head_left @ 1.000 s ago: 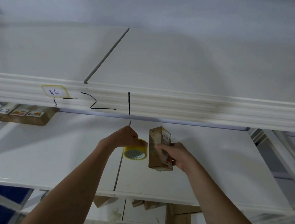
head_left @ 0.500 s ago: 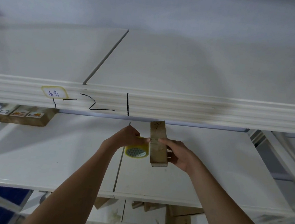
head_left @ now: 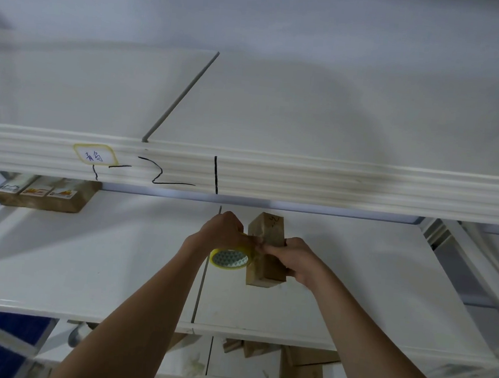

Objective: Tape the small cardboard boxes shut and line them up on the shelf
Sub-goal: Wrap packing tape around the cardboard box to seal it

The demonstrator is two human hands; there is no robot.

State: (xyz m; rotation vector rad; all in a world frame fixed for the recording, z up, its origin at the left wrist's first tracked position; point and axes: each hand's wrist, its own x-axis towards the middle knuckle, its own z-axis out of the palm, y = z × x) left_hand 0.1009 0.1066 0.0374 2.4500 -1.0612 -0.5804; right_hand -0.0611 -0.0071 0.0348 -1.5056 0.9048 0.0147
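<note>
A small brown cardboard box point(head_left: 265, 268) stands on end in the air above the white middle shelf point(head_left: 99, 266). My right hand point(head_left: 291, 260) grips the box from its right side. My left hand point(head_left: 223, 231) holds a yellow roll of tape point(head_left: 230, 258) against the box's left face, fingers meeting my right thumb there. Three taped boxes point(head_left: 45, 196) lie in a row at the shelf's far left.
The upper shelf's ribbed front beam point(head_left: 303, 180) crosses the view just above my hands, with a yellow label point(head_left: 94, 153) and black marker lines. On the lower shelf point(head_left: 256, 373) lie several loose cardboard boxes point(head_left: 301, 369). A white upright frame point(head_left: 476, 269) stands at right.
The box has turned in my right hand from angled to end-on. My left hand has brought the tape roll right, from apart to touching the box's left face.
</note>
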